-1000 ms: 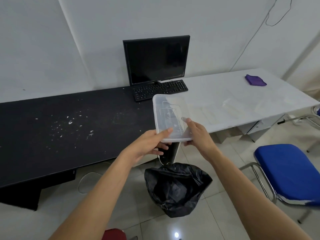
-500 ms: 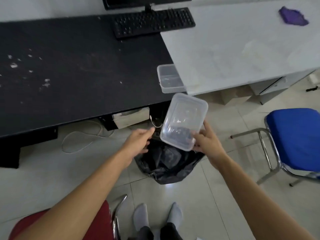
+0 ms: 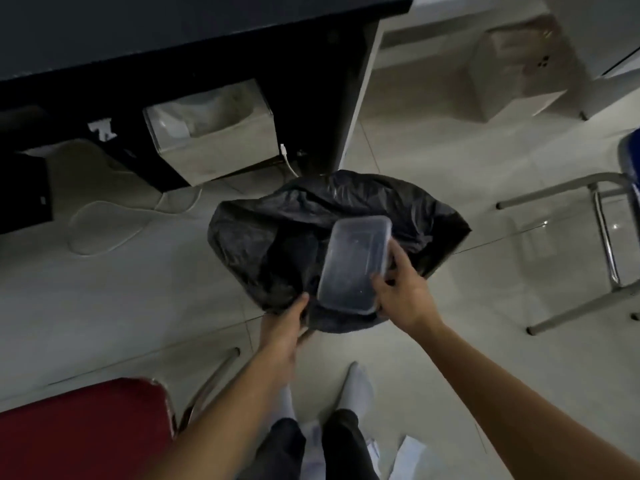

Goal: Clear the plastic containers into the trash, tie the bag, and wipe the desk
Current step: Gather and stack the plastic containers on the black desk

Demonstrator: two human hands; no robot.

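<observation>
A black trash bag (image 3: 277,237) sits on the tiled floor just in front of the black desk (image 3: 173,32). My right hand (image 3: 403,296) grips a clear rectangular plastic container (image 3: 353,261) by its near right edge and holds it tilted over the bag's mouth. My left hand (image 3: 284,327) holds the near rim of the bag, thumb on the black plastic. How my left fingers lie under the rim is hidden.
A red chair seat (image 3: 79,431) is at the lower left, and a blue chair with a metal frame (image 3: 602,216) stands at the right. A white box (image 3: 214,133) and cables lie under the desk. A cardboard box (image 3: 516,67) sits under the white desk. My socked feet (image 3: 356,386) are below.
The view has tilted down from the desk to the floor. My right hand has lowered the container onto the bag's mouth, and my left hand has taken hold of the bag's rim.
</observation>
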